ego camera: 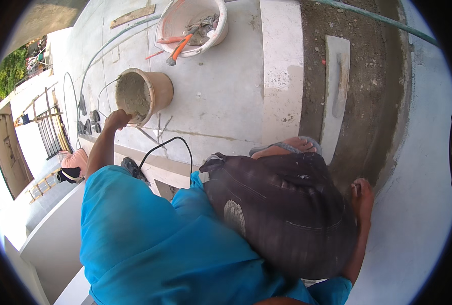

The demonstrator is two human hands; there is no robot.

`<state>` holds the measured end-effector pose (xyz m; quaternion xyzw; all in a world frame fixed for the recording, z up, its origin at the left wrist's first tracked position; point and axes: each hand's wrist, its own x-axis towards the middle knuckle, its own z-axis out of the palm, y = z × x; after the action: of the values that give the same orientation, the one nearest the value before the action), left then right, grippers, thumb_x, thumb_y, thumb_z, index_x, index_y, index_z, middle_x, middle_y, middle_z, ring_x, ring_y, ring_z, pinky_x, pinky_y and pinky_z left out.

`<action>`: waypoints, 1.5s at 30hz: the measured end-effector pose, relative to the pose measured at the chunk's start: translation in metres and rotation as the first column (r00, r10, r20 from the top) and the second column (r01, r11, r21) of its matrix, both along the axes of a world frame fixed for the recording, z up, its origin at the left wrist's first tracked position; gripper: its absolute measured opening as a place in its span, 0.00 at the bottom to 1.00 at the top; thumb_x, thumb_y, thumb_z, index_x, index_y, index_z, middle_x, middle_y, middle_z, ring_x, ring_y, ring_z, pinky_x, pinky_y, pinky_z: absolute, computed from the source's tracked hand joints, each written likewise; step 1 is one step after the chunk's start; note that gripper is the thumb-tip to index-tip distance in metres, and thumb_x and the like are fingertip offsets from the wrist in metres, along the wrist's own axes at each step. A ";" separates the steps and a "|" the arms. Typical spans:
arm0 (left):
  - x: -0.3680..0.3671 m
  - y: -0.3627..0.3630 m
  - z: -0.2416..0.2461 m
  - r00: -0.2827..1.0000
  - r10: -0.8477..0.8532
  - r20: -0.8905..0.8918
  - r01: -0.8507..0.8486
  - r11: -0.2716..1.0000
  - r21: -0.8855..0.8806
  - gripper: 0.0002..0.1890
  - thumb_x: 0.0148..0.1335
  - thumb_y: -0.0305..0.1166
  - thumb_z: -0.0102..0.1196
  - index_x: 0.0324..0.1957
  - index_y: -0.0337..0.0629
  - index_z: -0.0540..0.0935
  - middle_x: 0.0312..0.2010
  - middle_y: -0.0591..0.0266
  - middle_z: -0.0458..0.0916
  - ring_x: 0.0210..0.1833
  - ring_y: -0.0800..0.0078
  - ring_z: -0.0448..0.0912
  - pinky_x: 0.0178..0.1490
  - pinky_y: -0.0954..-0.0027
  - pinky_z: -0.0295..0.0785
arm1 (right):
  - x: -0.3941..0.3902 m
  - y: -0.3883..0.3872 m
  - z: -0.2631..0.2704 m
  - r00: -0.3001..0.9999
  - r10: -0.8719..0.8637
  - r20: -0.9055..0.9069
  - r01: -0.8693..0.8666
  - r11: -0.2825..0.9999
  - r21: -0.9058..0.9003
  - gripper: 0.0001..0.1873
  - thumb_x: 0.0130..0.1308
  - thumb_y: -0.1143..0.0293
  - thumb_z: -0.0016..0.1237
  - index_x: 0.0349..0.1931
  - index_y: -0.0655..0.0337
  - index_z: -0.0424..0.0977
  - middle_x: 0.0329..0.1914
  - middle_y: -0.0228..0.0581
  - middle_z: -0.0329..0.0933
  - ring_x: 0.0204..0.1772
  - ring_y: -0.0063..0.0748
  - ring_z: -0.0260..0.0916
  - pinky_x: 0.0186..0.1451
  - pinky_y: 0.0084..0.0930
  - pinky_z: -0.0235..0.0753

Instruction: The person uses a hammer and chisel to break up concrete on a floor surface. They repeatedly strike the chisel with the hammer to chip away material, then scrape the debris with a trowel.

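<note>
My left hand (118,119) has its fingers curled at the near rim of a tan plastic bucket (161,89), which holds grey mortar (132,93). The bucket stands on the pale floor to my left. My right hand (362,192) is low on my right, with bent fingers by the damp strip at the foot of the wall. I cannot tell whether it holds anything. Beyond it, a long plasterer's float (338,95) with a worn handle lies on the rough, unfinished strip. My sandalled foot (296,146) is close to the float's near end.
A larger whitish tub (220,28) holds rubble and an orange-handled tool (180,48). Green hoses (382,21) cross the area. Thin rods (159,129) and pairs of footwear (89,126) lie on the floor. A wall (420,160) rises on my right. Another person (74,164) is farther left, near a ladder (43,185).
</note>
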<state>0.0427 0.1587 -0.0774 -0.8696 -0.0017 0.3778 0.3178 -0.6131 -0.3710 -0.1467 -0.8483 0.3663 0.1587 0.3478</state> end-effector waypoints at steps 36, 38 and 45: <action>-0.224 -0.073 -0.082 0.304 0.924 -0.233 -0.004 -0.243 -0.970 0.30 0.66 0.61 0.55 0.52 0.47 0.64 0.22 0.67 0.65 0.16 0.78 0.64 0.19 0.77 0.63 | -0.005 0.006 0.039 0.975 -0.223 -0.023 0.224 0.968 0.114 0.06 0.67 0.67 0.53 0.40 0.58 0.72 0.37 0.42 0.74 0.42 0.45 0.75 0.45 0.40 0.73; -0.240 -0.098 -0.070 0.574 0.794 -0.198 -0.040 -0.214 -0.976 0.26 0.68 0.56 0.56 0.48 0.44 0.65 0.21 0.68 0.65 0.17 0.79 0.65 0.19 0.77 0.63 | 0.013 0.015 0.049 0.981 -0.192 0.041 0.185 0.975 0.123 0.08 0.68 0.65 0.52 0.40 0.57 0.73 0.37 0.41 0.74 0.43 0.45 0.75 0.46 0.41 0.73; -0.244 -0.234 -0.087 0.982 -0.184 0.039 0.062 0.125 -0.990 0.17 0.67 0.35 0.60 0.50 0.36 0.72 0.30 0.64 0.73 0.30 0.81 0.71 0.35 0.75 0.70 | 0.119 0.071 0.025 0.850 -0.420 0.319 0.213 0.827 0.520 0.23 0.66 0.49 0.54 0.47 0.60 0.75 0.41 0.45 0.75 0.50 0.43 0.75 0.50 0.37 0.72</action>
<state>-0.2014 -0.0757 -0.1648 -0.8422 0.3329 0.2980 -0.3018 -0.4940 -0.3003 -0.1219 -0.6783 0.3724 -0.0057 0.6334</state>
